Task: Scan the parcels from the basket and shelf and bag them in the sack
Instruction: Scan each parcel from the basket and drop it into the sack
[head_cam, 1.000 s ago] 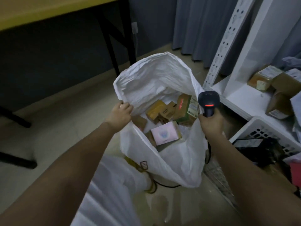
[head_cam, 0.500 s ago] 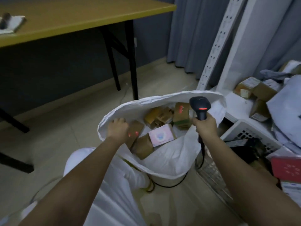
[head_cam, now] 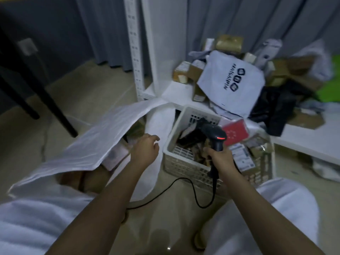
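The right hand (head_cam: 219,157) has its fingers wrapped round the grip of a corded scanner (head_cam: 216,137), whose red light glows; its head hangs over the basket (head_cam: 181,162). The left hand (head_cam: 145,150) holds nothing, its fingers loosely curled and reaching forward into the gap between sack and basket.

The white sack (head_cam: 95,144) lies slumped to the left of the left fingers, its upper flap folded over the mouth. Under that flap, just left of the fingertips, a few boxes (head_cam: 117,157) show, a pinkish one and some brown ones, so part of the job looks done: several parcels are already bagged.

Much seems left. Directly beyond and beneath the scanner fingers, the basket holds a jumble of parcels, among them a red packet (head_cam: 236,131) to the right of the scanner head and labelled packages (head_cam: 241,157) at the right of the right hand. Farther out, past the basket, the white shelf (head_cam: 301,138) carries a heap: a large white mailing bag (head_cam: 231,83) with dark print, a black bag (head_cam: 276,111), and brown cartons (head_cam: 184,74) stacked behind.

Judging by the empty left hand near the basket rim, the step in hand is probably picking the next parcel to scan. The sack's mouth is half covered by its flap and would likely need opening again before another parcel goes in.
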